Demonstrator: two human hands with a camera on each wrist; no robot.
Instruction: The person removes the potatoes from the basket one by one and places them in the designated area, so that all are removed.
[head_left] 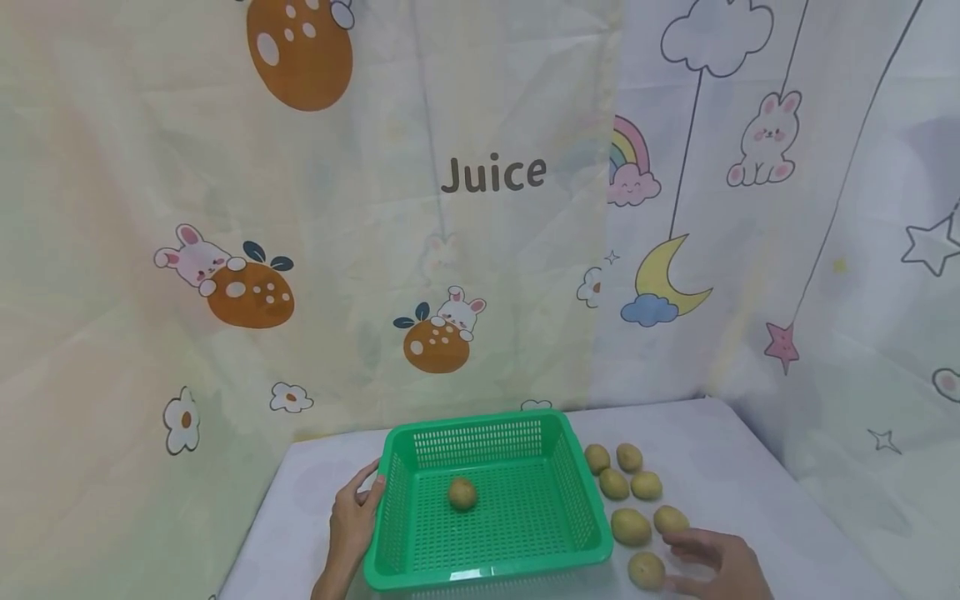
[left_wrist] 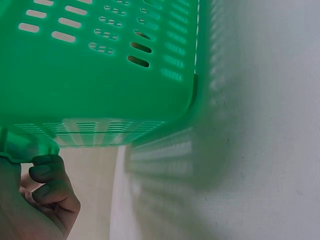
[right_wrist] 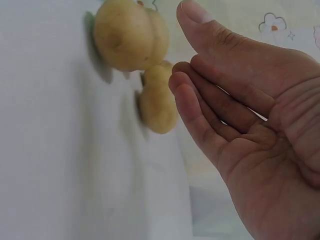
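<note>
A green plastic basket (head_left: 491,575) stands on the table with one potato (head_left: 462,494) inside. My left hand (head_left: 352,517) grips the basket's left rim; in the left wrist view its fingers (left_wrist: 52,187) curl under the edge. Several potatoes lie to the right of the basket. My right hand (head_left: 716,565) reaches in beside the nearest potato (head_left: 647,571) and another potato (head_left: 671,521), with nothing held. In the right wrist view the thumb stands apart from the loosely bent fingers, and a potato (right_wrist: 122,35) sits beyond their tips.
A white cloth covers the table (head_left: 750,467). Printed curtains (head_left: 517,275) hang behind it and along both sides. More potatoes (head_left: 613,483) lie close along the basket's right wall.
</note>
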